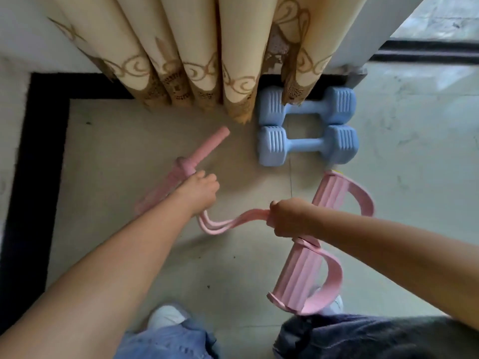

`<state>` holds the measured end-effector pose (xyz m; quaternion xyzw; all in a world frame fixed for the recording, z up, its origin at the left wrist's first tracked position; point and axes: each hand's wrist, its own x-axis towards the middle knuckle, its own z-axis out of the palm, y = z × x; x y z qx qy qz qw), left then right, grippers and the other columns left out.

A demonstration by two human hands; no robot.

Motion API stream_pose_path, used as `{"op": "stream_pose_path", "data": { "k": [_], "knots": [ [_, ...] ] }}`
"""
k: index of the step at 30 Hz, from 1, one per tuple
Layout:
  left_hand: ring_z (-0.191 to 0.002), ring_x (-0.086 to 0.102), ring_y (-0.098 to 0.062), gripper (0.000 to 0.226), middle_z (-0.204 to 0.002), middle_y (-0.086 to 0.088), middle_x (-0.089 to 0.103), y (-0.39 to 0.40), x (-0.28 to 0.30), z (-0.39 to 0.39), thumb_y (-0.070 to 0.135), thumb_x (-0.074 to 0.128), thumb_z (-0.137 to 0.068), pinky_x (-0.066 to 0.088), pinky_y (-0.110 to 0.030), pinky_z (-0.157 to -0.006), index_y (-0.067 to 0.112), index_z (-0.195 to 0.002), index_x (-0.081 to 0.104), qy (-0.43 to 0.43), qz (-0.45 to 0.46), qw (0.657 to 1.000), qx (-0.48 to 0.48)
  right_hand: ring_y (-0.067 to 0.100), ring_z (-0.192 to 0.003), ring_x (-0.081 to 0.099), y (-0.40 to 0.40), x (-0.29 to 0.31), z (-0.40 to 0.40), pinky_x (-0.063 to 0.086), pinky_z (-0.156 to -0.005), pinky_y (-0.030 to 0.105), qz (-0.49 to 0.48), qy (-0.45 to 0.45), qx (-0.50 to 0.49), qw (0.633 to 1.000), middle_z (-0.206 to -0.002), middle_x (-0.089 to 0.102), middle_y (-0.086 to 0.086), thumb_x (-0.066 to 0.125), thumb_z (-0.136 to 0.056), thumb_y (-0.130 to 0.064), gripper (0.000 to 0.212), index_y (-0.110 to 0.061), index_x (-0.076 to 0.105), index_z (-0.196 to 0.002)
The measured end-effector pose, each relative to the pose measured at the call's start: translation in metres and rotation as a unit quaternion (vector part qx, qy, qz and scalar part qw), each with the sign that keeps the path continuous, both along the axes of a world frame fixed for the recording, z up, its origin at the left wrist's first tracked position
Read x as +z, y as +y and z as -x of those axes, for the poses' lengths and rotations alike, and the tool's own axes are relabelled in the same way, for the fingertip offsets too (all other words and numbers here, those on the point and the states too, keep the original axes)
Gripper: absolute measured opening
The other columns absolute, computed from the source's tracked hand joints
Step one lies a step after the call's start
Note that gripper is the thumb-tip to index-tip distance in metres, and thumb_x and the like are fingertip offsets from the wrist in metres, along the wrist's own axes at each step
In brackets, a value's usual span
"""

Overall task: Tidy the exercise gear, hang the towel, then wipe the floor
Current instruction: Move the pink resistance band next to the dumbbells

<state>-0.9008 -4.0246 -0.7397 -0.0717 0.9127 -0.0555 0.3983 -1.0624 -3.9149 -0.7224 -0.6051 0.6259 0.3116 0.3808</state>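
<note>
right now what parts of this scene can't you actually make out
Head view only:
- Upper dumbbell: its handle and left head are partly covered by the curtain hem.
- Pink resistance band: its middle is hidden inside the right hand.
- Pink handle: motion-blurred, and partly hidden by the left hand.
- Shoes: mostly hidden by trouser legs.

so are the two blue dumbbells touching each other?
Touching. The head view shows the far dumbbell and near dumbbell lying parallel, their weight heads meeting at both ends, handles apart.
</note>
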Motion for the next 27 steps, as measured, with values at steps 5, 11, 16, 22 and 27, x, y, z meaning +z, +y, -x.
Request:
{"op": "stream_pose_path", "data": {
  "k": [5,11,16,22,27],
  "knots": [
    [-0.047,0.059,-0.012,0.008,-0.042,0.011,0.052,-0.031,-0.038,0.015,0.026,0.057,-0.032,0.044,-0.014,-0.049,0.018,-0.028,0.058,0.166,0.085,0.974,-0.129,0.023,-0.073,0.048,0.004,-0.034,-0.007,0.035,-0.051,0.026,0.023,-0.030,-0.044,0.998,-0.075,0.051,0.005,0.045,-0.089,-0.017,0.030,-0.004,0.051,-0.116],
    [-0.102,0.061,-0.021,0.021,-0.097,-0.002,0.066,-0.041,-0.035,0.017,0.012,0.058,-0.075,0.049,-0.033,-0.086,0.015,-0.087,0.075,0.207,0.107,0.971,-0.050,0.026,-0.072,0.046,0.018,-0.054,-0.013,0.027,-0.045,0.027,0.089,-0.046,-0.168,0.981,-0.092,0.057,0.015,0.050,-0.087,-0.018,0.029,-0.002,0.046,-0.111],
    [-0.124,0.038,-0.031,0.041,-0.135,-0.014,0.038,-0.025,-0.050,0.000,0.010,0.037,-0.096,0.038,-0.040,-0.097,0.022,-0.134,0.044,0.145,0.112,0.955,0.232,0.027,-0.076,0.048,0.022,-0.063,-0.022,0.036,-0.059,0.029,0.109,-0.045,-0.191,0.975,-0.106,0.062,0.015,0.049,-0.088,-0.021,0.030,-0.004,0.046,-0.113],
    [-0.127,0.033,-0.036,0.039,-0.145,-0.018,0.026,-0.035,-0.063,-0.007,0.020,0.033,-0.101,0.039,-0.041,-0.098,0.028,-0.137,0.044,0.199,0.104,0.861,0.456,0.027,-0.086,0.052,0.021,-0.067,-0.032,0.039,-0.066,0.031,0.110,-0.050,-0.171,0.978,-0.111,0.059,0.013,0.043,-0.092,-0.022,0.030,-0.005,0.045,-0.117],
    [-0.127,0.041,-0.036,0.050,-0.143,-0.017,0.031,-0.053,-0.073,-0.008,0.015,0.041,-0.094,0.039,-0.038,-0.104,0.027,-0.142,0.035,0.187,-0.007,0.823,0.536,0.022,-0.078,0.045,0.016,-0.062,-0.025,0.037,-0.063,0.031,0.133,-0.031,-0.175,0.975,-0.108,0.060,0.012,0.042,-0.093,-0.024,0.030,-0.006,0.046,-0.117]
  ]
}}
